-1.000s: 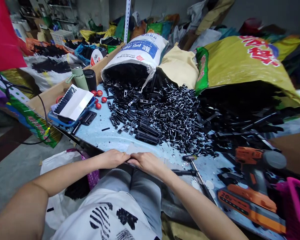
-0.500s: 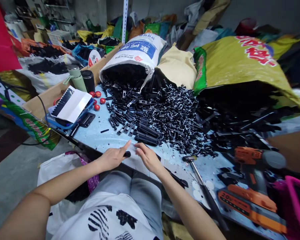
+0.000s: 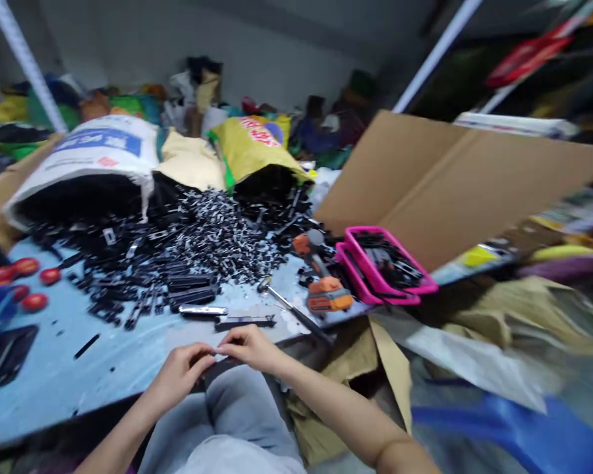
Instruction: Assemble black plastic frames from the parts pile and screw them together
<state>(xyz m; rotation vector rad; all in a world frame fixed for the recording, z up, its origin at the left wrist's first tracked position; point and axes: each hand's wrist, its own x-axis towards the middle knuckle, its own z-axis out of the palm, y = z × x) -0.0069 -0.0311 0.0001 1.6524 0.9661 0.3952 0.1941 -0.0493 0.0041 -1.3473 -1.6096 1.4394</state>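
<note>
My left hand (image 3: 182, 370) is at the table's front edge, its thumb and fingers closed in a pinch. Opposite it, my right hand (image 3: 251, 347) pinches too, the fingertips of both nearly meeting. Whatever lies between them is too small and blurred to name. Just beyond the hands a shiny long piece (image 3: 202, 310) and a long black part (image 3: 244, 322) rest on the blue table top (image 3: 143, 352). Behind these spreads a heap of small black parts with metal pins (image 3: 227, 240). A hammer (image 3: 296, 309) lies right of my right hand.
An orange cordless drill (image 3: 329, 294) stands beside pink baskets (image 3: 427, 284) on the right. A white sack (image 3: 123, 141), a beige sack (image 3: 190, 158) and a yellow sack (image 3: 257, 148) line the back. Red tomatoes (image 3: 34, 302) and a cardboard sheet (image 3: 425, 178) flank the table.
The view has swung to the right, bringing the pink baskets and cardboard fully in. My hands, apart with fingers stretched half a second ago, are now pinched together fingertip to fingertip.
</note>
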